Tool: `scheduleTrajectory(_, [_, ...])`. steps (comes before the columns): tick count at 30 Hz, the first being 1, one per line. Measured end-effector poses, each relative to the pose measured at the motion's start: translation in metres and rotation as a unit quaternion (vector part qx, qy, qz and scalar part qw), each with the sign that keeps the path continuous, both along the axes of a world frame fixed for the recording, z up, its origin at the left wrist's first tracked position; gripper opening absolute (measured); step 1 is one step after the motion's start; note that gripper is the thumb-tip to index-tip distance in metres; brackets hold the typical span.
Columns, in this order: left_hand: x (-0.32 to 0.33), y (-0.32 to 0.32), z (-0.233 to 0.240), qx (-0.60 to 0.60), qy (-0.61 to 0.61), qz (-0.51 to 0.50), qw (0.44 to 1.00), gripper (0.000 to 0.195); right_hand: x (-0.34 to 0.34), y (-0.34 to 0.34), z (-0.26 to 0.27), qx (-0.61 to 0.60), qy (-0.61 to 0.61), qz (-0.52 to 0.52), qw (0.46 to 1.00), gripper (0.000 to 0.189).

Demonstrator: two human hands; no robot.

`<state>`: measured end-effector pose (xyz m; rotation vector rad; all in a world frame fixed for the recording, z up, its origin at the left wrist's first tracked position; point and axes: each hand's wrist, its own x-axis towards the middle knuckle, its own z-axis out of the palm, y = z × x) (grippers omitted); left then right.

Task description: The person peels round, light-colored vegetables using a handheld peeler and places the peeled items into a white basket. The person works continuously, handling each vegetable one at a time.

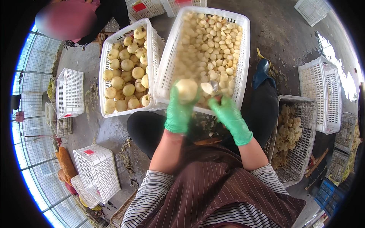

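My left hand [182, 109], in a green glove, is closed round a pale, peeled round fruit [186, 87], slightly blurred, over the near edge of a white plastic crate [245, 57]. Rounded cut fruit pieces [211, 44] fill much of that crate. My right hand [226, 109], also gloved in green, grips a tool with a reddish handle and a metal scoop-like head [214, 85]; a cut piece [207, 88] is at the metal head. To the left, another white crate [104, 71] holds whole peeled fruits with stems [127, 65].
A grey-white crate [310, 136] of fruit scraps [288, 131] stands at my right. White crates [70, 94] [97, 171] stand at left, another [322, 94] at far right. A person [111, 14] sits at upper left. Scraps litter the wet floor [114, 134].
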<state>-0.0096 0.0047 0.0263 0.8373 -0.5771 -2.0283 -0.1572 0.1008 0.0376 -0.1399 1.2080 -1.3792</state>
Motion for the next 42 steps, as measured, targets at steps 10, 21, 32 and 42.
scheduleTrajectory(10, [-0.002,0.002,0.015,-0.014,-0.086,-0.064,0.994,0.052,0.027,0.007,-0.017,-0.134,0.658,0.091,0.735,0.023])
scheduleTrajectory(21, [0.008,-0.008,0.042,-0.152,-0.203,-0.187,0.949,0.066,0.022,0.008,-0.011,-0.074,-0.176,0.280,0.941,0.019])
scheduleTrajectory(32, [-0.003,0.003,0.005,0.025,0.018,-0.015,0.999,0.053,0.000,0.009,-0.014,-0.069,0.275,0.165,0.945,0.015])
scheduleTrajectory(42, [0.007,-0.010,-0.012,-0.109,-0.114,-0.109,0.982,0.057,0.018,0.009,-0.022,-0.095,0.734,0.094,0.666,0.016])
